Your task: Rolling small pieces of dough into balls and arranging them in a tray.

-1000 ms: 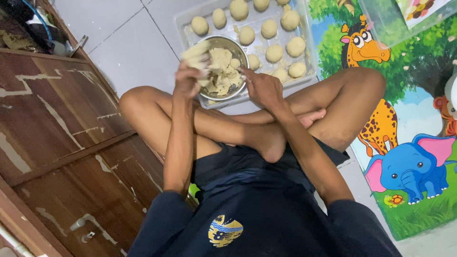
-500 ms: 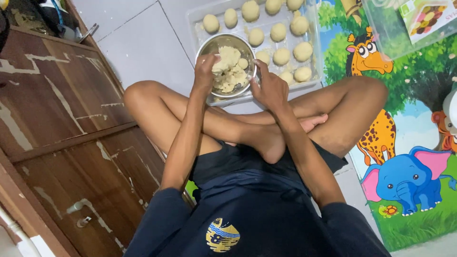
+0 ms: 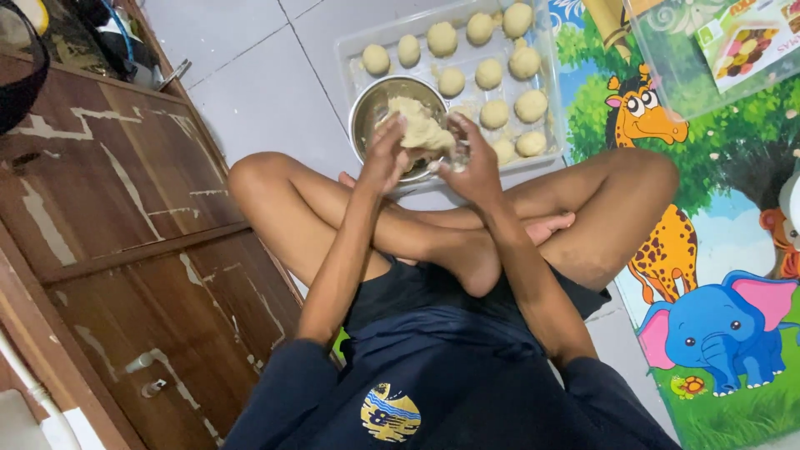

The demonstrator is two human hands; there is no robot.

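Head view, looking down on a person seated cross-legged on a pale tiled floor (image 3: 250, 92). Both hands meet above a round metal bowl (image 3: 375, 104), which rests at the near left corner of a clear plastic tray (image 3: 354, 50). The left hand (image 3: 385, 154) and the right hand (image 3: 471, 158) together hold a lump of pale dough (image 3: 421, 127) just over the bowl; the left hand's fingers are curled against the lump's left side, and the right hand's fingers are bent around its right side, so both hands are closed on the dough rather than spread wide. Some dough appears to cling to the right fingertips. On the tray, beyond and to the right of the bowl, lie rounded dough balls (image 3: 492, 75) in loose rows, set apart from one another. The crossed bare legs (image 3: 467, 242) lie directly below the hands, one foot pointing to the right. A worn brown wooden door (image 3: 108, 217) with flaking finish fills the left side. On the right lies a bright play mat (image 3: 725, 250) printed with a giraffe, an elephant and a tree; the tray's right edge overlaps it. A clear plastic box (image 3: 700, 50) holding a colourful package sits at the upper right.
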